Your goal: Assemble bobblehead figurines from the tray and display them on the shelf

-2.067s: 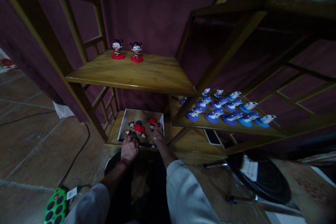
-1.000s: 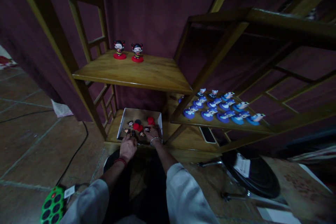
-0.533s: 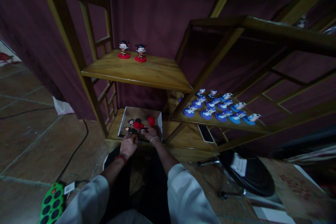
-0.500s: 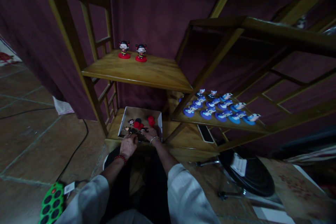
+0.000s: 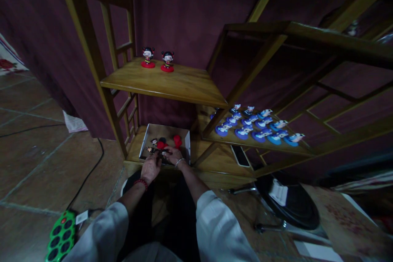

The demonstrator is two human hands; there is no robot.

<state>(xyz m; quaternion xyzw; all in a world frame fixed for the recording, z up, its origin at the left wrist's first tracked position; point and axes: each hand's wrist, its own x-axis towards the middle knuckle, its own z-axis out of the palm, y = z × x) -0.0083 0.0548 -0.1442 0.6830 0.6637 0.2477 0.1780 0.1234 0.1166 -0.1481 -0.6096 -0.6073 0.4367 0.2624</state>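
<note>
My left hand (image 5: 150,167), with a red bead bracelet at the wrist, reaches over the near edge of a shallow cardboard box (image 5: 186,144). Its fingers are bent together, and what they hold, if anything, is hidden. Fingers of my right hand (image 5: 173,155), silver bracelet at the wrist, close around a small dark-haired figurine (image 5: 164,153) just beside the left fingertips. Further into the box lie another black-haired figurine (image 5: 154,142), one with lighter trim (image 5: 150,149), and red round pieces (image 5: 177,141).
Two figurines on red bases (image 5: 167,62) stand on the wooden shelf (image 5: 172,84) above the box. Several blue and purple figurines (image 5: 244,132) fill the right shelf, with a phone (image 5: 240,155) below. A black round stool (image 5: 290,204) and green power strip (image 5: 61,235) are on the floor.
My right hand has drawn slightly left and closer to my left hand, the fingertips now around the small figurine. The view has shifted a little.
</note>
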